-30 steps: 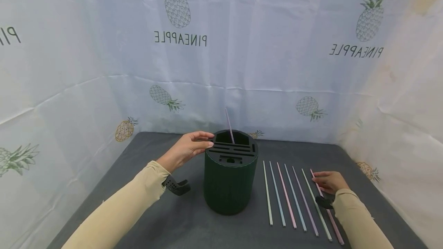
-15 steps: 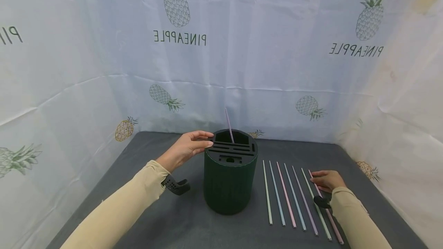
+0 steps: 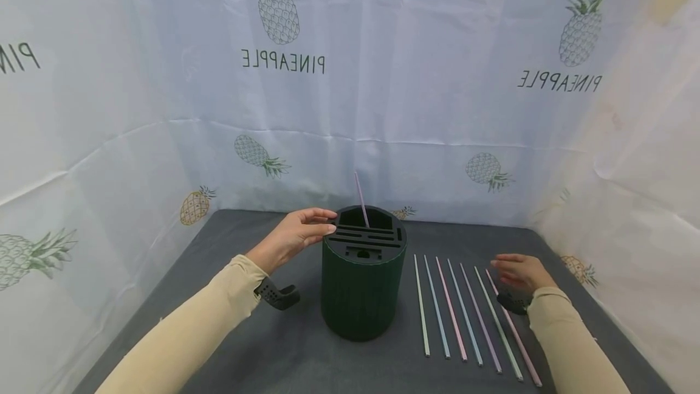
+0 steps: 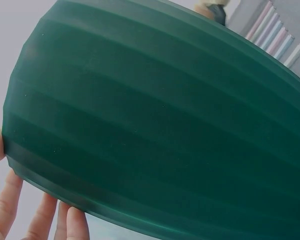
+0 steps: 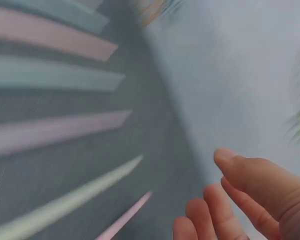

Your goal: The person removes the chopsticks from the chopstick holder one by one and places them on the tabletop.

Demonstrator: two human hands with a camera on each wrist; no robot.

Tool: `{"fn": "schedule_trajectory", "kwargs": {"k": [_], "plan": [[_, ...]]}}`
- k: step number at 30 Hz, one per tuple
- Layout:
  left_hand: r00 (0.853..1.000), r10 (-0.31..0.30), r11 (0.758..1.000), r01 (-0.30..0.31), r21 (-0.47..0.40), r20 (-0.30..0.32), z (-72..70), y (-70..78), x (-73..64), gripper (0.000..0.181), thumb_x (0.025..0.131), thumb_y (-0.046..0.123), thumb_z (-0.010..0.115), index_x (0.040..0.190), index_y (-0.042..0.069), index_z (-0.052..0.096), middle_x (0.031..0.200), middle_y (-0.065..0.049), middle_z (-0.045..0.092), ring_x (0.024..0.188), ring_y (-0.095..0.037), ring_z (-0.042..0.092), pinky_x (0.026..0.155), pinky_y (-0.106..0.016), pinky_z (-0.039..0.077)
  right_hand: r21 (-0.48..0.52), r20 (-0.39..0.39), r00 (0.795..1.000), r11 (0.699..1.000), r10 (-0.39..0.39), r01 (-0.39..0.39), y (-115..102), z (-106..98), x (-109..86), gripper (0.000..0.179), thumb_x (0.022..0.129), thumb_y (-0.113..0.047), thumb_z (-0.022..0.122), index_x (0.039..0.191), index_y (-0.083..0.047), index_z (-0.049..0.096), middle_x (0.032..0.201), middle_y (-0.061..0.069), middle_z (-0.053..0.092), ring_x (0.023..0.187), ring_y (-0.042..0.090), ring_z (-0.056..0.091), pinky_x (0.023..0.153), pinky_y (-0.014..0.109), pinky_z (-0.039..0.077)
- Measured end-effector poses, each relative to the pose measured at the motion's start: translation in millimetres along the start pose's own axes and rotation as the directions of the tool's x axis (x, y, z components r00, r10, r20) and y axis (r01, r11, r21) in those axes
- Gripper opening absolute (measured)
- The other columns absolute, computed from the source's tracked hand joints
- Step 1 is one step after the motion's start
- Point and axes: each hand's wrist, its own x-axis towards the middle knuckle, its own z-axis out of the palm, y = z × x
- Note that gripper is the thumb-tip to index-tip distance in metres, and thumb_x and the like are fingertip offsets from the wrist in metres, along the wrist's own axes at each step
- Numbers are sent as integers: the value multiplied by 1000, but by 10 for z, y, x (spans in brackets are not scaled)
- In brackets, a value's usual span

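Observation:
A dark green round holder (image 3: 361,297) with a slotted black top stands upright in the head view. My left hand (image 3: 295,235) touches its upper left rim, thumb in front and fingers extended. In the left wrist view, the fingers (image 4: 40,220) meet the holder's edge. A thin purple stick (image 3: 361,199) leans in the large rear compartment. Several thin pastel sticks, including a pink one (image 3: 514,330) at the far right, lie side by side on the table. My right hand (image 3: 522,272) hovers above that pink stick's far end, with nothing visible in its fingers.
The sticks lie to the right of the holder, the leftmost a pale yellow-green one (image 3: 421,309). A dark cloth (image 3: 273,345) covers the table. White curtains (image 3: 383,78) printed with pineapples surround the back and sides.
My right hand has let go of the rightmost pink stick and lifted slightly away, leaving it on the table. My left hand stays at the holder's rim.

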Motion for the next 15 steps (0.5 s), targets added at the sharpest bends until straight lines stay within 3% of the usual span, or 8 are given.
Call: {"fn": "schedule_trajectory", "kwargs": {"k": [4, 8, 10, 15], "plan": [[1000, 0, 1000, 0, -1, 5, -6, 12, 0, 46, 92, 13, 67, 135, 5, 53, 138, -14, 47, 128, -28, 49, 112, -46, 36, 37, 64, 995, 997, -72, 69, -431, 45, -51, 75, 94, -27, 65, 148, 8, 28, 96, -19, 63, 87, -4, 65, 88, 26, 55], [1000, 0, 1000, 0, -2, 15, -5, 19, -1, 46, 92, 14, 67, 135, 5, 53, 138, -14, 47, 127, -27, 49, 113, -46, 36, 110, 121, 978, 981, -172, 159, -930, 213, -136, 78, 96, -29, 62, 153, 2, 19, 105, -18, 59, 93, -7, 63, 91, 21, 53], [1000, 0, 1000, 0, -2, 21, -5, 18, 1, 46, 92, 14, 66, 135, 5, 53, 138, -14, 47, 127, -27, 49, 113, -46, 36, 186, 140, 965, 963, -222, 194, -1190, 329, -189, 69, 96, -25, 62, 151, -3, 26, 107, -15, 59, 94, -5, 64, 91, 21, 53], [1000, -2, 1000, 2, 1, 22, -13, 11, 1, 46, 92, 14, 66, 136, 5, 52, 140, -14, 46, 128, -28, 49, 113, -46, 35, 245, 176, 925, 925, -338, 291, -1811, 714, -350, 54, 97, -20, 60, 144, -7, 37, 141, 10, 44, 102, 0, 62, 96, 23, 51]]}}
